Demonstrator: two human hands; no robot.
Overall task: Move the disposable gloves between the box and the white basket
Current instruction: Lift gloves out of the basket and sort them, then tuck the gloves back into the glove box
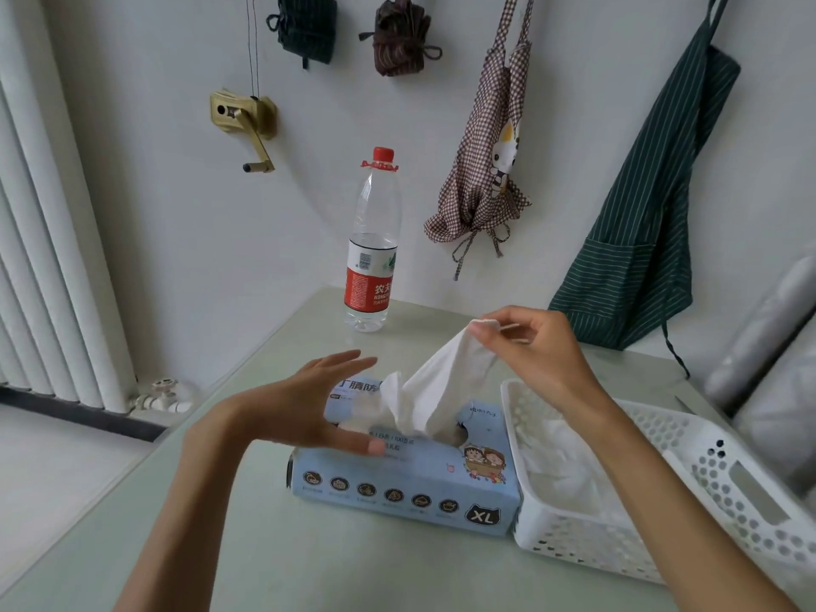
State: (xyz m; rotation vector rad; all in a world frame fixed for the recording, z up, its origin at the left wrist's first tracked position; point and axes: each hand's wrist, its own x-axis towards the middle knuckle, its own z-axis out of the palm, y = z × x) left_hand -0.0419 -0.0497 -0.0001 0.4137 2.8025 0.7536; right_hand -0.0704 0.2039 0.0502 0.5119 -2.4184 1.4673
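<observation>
Pinching a glove (446, 382) half out of the box (406, 474), the right hand (530, 346) risked dragging extras; the left hand (309, 404), fingers spread, steadied it. Basket (587, 541) sat at three o'clock.

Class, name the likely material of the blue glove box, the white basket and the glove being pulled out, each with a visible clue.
Blue glove box: printed matte cardboard, crisp folded edges. White perforated basket: moulded plastic, probably; smooth with uniform holes. White glove: thin, soft film; it drapes and wrinkles.
</observation>
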